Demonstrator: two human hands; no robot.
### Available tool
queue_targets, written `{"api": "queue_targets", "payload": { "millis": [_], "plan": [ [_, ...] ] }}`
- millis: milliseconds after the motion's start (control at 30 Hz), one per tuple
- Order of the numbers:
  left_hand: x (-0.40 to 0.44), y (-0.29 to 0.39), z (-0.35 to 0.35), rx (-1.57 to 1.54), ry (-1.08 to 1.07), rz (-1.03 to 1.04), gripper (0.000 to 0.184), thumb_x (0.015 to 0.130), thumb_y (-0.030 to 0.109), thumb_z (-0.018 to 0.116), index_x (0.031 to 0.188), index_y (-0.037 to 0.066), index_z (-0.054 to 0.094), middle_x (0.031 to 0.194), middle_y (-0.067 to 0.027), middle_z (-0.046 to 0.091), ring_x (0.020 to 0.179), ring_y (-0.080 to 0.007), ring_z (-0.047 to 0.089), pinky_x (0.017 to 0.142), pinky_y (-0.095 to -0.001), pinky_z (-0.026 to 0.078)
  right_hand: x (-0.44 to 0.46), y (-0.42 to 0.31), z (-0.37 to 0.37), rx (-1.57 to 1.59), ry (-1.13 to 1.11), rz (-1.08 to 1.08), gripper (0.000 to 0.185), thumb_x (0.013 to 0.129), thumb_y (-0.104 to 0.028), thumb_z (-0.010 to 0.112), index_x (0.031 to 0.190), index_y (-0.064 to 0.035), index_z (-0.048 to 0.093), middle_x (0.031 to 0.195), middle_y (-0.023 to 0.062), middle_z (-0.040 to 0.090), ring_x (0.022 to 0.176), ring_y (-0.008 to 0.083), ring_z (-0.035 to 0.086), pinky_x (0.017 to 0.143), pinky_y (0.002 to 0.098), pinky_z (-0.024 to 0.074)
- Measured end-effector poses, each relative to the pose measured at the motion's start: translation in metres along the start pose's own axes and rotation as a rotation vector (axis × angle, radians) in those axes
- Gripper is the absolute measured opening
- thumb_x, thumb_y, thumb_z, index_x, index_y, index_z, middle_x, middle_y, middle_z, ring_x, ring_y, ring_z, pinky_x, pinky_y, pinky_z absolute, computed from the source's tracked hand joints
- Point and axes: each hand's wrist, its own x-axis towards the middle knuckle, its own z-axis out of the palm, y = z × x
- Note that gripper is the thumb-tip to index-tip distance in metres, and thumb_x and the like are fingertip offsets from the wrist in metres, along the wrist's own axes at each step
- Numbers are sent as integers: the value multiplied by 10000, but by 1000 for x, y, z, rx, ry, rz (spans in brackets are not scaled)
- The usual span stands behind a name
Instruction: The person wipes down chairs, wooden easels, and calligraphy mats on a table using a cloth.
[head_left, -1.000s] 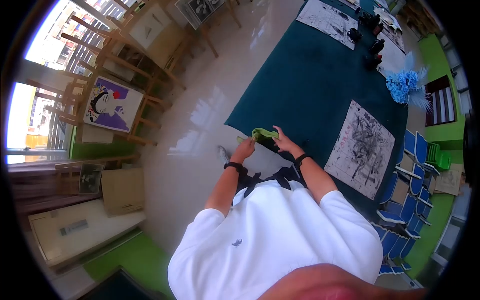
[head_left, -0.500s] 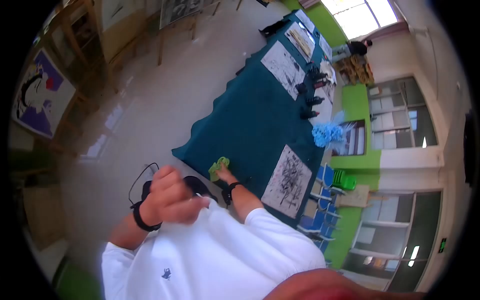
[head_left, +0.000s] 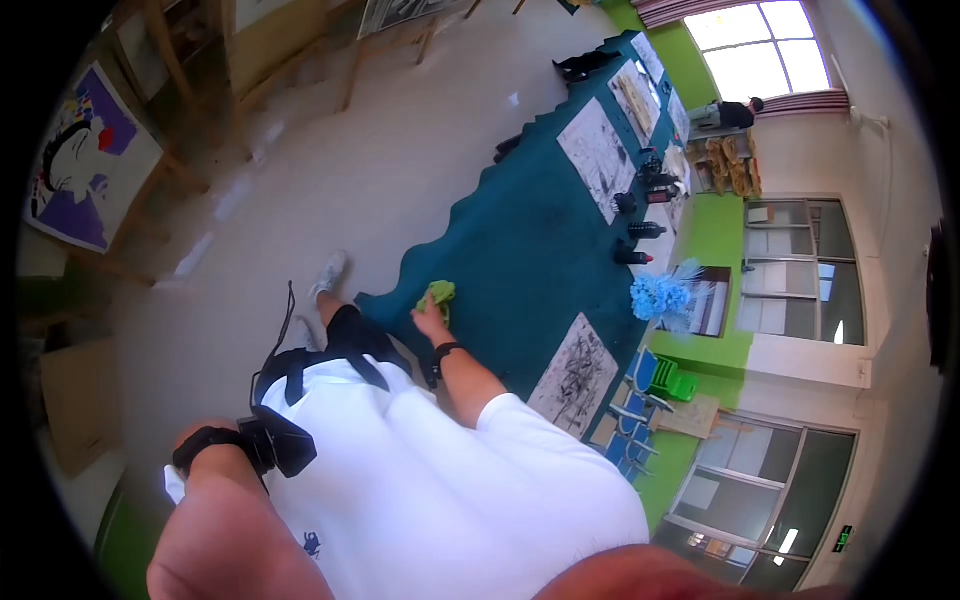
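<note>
My right hand [head_left: 431, 318] is closed on a crumpled yellow-green cloth [head_left: 441, 296] at the near corner of a table with a dark green tablecloth [head_left: 500, 260]. A black band circles that wrist. My left hand [head_left: 197, 430] is at the lower left, mostly hidden behind its wrist and black band, so its fingers do not show. Close to that wrist is a black box-like device [head_left: 280, 444] with a cord. A small white patch [head_left: 174, 485] shows beside the left forearm; I cannot make out what it is.
Ink-marked sheets [head_left: 578, 375] lie on the table, with dark bottles [head_left: 645, 230] and blue flowers [head_left: 660, 296] along its far side. Blue chairs [head_left: 630, 415] stand beyond. Easels and a purple painting [head_left: 95, 165] are at the left. Another person [head_left: 730, 115] is near the window.
My left hand has dropped from in front of my body to the lower left. My right hand still holds the cloth, which has shifted slightly along the table corner. My view has turned.
</note>
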Motion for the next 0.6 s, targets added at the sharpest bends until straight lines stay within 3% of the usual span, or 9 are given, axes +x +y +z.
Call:
{"api": "queue_targets", "payload": {
  "millis": [33,133,200,267,333,367,400,533,600],
  "plan": [
    [3,-10,5,48,30,44,302,985,292,418,772,89,486,724,52,423,547,-41,386,497,-191,338,-2,5,-6,67,26,74,821,838,-269,643,1486,3,219,1426,268,411,1335,363,399,1095,352,319],
    [14,-35,8,88,-129,40,371,994,352,420,711,118,476,681,66,393,526,-30,353,454,-186,277,41,75,59,-120,158,202,802,850,-349,607,1473,-1,239,1389,261,455,1291,380,448,1060,371,367],
    [15,-59,25,26,-83,107,384,991,389,436,706,132,463,659,69,372,522,-26,355,427,-185,257,-2,8,26,-128,25,282,696,859,-386,582,1409,-10,382,1332,223,526,1234,349,508,1015,387,403],
    [6,-85,33,-74,13,141,389,988,408,445,713,135,479,651,63,373,508,-40,358,421,-183,245,28,10,2,160,-285,412,545,871,-398,564,1269,-26,539,1251,181,592,1165,309,555,964,399,428],
    [-14,-110,59,-485,147,4,396,947,504,446,666,233,379,561,58,225,471,-68,239,483,-250,211,75,66,22,483,-72,422,450,914,-438,508,1106,-53,644,1166,131,631,1077,255,589,884,386,467],
    [-29,-119,70,-506,160,-49,464,945,510,389,625,206,247,518,78,165,430,-69,182,452,-249,186,51,23,-20,707,-74,498,452,927,-427,505,1153,-59,637,1180,128,623,1083,241,586,885,374,467],
    [-50,-129,58,-313,-67,-89,406,948,359,535,665,165,317,553,37,282,455,-82,276,464,-248,216,11,-46,-76,926,-61,583,456,939,-416,502,1200,-65,631,1194,125,616,1088,226,582,886,362,468],
    [-143,-175,81,-401,-241,-401,339,887,221,576,642,144,354,537,-1,290,411,-122,258,397,-272,204,67,-106,-118,1061,-204,-37,393,932,-340,584,1200,-62,655,1095,87,660,1007,141,591,860,301,467],
    [-182,-192,81,-260,-585,-711,214,837,116,652,964,89,482,757,-88,482,626,-213,479,530,-332,385,81,-185,-153,838,-169,-365,257,911,-251,641,1034,-43,727,945,30,686,894,86,596,812,260,472]
  ]
}}
